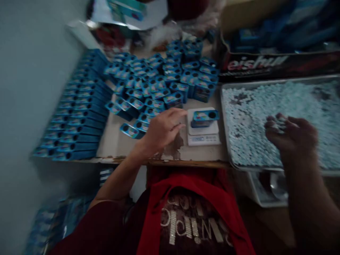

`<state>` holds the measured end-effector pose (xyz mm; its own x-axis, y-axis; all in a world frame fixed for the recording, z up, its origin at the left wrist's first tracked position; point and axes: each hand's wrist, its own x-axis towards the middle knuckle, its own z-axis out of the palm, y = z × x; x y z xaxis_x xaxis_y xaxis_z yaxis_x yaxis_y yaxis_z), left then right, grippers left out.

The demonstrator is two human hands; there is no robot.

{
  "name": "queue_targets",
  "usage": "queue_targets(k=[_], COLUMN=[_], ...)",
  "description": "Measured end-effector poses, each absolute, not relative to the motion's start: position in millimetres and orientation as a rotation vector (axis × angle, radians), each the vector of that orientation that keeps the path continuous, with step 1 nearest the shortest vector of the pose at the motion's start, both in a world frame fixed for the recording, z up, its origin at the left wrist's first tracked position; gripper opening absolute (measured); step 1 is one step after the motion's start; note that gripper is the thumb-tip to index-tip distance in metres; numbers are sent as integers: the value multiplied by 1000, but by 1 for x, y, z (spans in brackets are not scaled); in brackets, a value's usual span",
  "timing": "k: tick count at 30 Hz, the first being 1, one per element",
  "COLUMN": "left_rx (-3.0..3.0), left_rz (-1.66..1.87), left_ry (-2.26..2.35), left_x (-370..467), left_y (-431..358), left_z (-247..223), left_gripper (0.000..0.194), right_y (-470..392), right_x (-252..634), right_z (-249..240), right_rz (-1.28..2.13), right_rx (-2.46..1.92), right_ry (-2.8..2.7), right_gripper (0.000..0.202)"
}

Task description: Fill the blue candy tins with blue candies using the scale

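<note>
On a small white digital scale (203, 140) lies a blue box (204, 118) with a dark round hole at one end of its top. My left hand (166, 127) is just left of the scale, fingers apart and reaching toward it, holding nothing. Over a metal tray (228, 156) of small pale blue pellets (252, 131), my right hand (294, 136) is turned up with its fingers curled around some of the pellets. Motion blurs the right hand a little.
Many loose blue boxes (156, 85) stand behind my left hand. Stacked rows of similar boxes (79, 109) line the table's left side by the wall. A printed carton (281, 65) stands behind the tray. Below the tray is a white bin (261, 193).
</note>
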<state>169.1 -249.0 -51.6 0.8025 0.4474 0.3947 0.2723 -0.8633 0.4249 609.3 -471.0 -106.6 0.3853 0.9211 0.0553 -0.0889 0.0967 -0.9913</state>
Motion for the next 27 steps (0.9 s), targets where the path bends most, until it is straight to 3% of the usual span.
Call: queue_targets(k=[2, 6, 9, 11, 14, 20, 23, 27], left_rx=[2584, 2501, 2444, 2381, 2249, 2087, 2036, 1988], left_rz=[712, 734, 747, 740, 750, 724, 652, 622], left_ry=[566, 572, 600, 634, 671, 751, 789, 812], left_x=[169, 173, 172, 170, 172, 194, 202, 208], left_y=[-246, -246, -247, -246, -245, -252, -253, -252], left_z=[-58, -61, -57, -57, -64, -92, -102, -113], left_gripper=[43, 41, 40, 38, 36, 84, 91, 91], right_y=[-479, -480, -472, -466, -459, -436, -411, -369], right_x=[611, 592, 562, 548, 544, 545, 530, 502], right_z=[-107, -105, -100, -97, -95, -82, -70, -52], right_rz=[951, 910, 902, 928, 981, 1103, 1020, 972], right_rx=[-1276, -1028, -702, -771, -960, -1103, -1191, -1253], right_ry=[-557, 173, 693, 661, 395, -7, -299, -454], right_gripper=[17, 49, 32, 18, 21, 31, 32, 49])
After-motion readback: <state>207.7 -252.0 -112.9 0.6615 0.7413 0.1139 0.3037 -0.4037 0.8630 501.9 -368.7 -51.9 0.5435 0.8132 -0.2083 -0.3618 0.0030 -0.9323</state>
